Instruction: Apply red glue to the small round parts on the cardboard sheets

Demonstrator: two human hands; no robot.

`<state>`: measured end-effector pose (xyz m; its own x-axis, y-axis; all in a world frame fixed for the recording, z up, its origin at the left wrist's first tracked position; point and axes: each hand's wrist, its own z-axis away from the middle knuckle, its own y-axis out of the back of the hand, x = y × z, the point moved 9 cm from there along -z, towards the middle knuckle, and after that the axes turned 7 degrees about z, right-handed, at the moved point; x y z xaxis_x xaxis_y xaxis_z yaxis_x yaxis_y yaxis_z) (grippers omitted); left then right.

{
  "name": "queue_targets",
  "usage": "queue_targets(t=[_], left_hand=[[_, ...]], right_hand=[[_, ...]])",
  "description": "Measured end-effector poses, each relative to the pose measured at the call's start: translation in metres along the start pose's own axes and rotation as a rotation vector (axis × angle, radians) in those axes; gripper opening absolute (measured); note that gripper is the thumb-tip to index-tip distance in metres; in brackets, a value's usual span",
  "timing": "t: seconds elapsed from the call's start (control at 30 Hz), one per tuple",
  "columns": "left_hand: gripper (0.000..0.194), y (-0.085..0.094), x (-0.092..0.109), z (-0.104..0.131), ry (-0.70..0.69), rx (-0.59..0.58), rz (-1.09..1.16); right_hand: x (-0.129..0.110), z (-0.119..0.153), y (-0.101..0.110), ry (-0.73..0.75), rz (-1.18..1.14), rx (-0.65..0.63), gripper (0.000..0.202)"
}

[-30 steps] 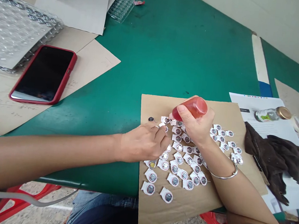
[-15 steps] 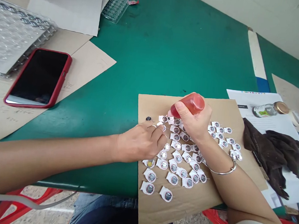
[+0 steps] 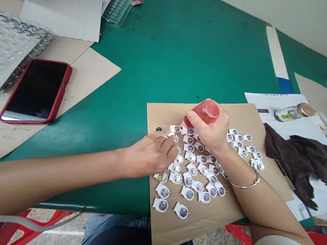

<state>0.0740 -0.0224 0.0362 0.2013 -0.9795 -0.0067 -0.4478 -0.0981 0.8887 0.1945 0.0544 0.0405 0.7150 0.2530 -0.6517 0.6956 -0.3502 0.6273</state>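
A sheet of brown cardboard (image 3: 197,228) lies at the table's near edge, with several small white tabs bearing round metal discs (image 3: 187,193) spread over it. My right hand (image 3: 213,127) is wrapped round a red squeeze bottle (image 3: 207,112), which is tilted with its tip down toward the upper tabs. Left of it, my left hand (image 3: 152,154) is closed over the left tabs, fingers bent together. A thin tool with a yellowish part (image 3: 160,177) shows below that hand; what the fingertips pinch is hidden. A small black round piece (image 3: 158,129) sits above the left hand.
A red-cased phone (image 3: 36,90) and clear bubbled trays (image 3: 9,52) lie on card at the left. To the right are a dark brown cloth (image 3: 306,161), a glass jar with a gold lid (image 3: 293,112) and printed paper (image 3: 264,104). A grey cable (image 3: 23,222) crosses the lower left.
The whole view has shifted slightly. Both hands stay in nearly the same places over the cardboard, the right still round the red bottle.
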Motion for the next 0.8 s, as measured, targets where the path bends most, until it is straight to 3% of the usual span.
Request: queue_targets(t=[0.27,0.57,0.8], left_hand=[[0.022,0.003,-0.001,-0.001,-0.009,0.002,0.025],[0.014,0.007,-0.032,0.007,0.111,0.051,0.432],[0.010,0.002,-0.041,0.009,0.184,0.056,0.494]], right_hand=[[-0.005,0.001,0.001,0.047,0.029,0.004,0.032],[-0.005,0.001,0.003,0.038,0.006,0.036,0.034],[0.006,0.005,0.008,-0.069,-0.052,0.081,0.032]])
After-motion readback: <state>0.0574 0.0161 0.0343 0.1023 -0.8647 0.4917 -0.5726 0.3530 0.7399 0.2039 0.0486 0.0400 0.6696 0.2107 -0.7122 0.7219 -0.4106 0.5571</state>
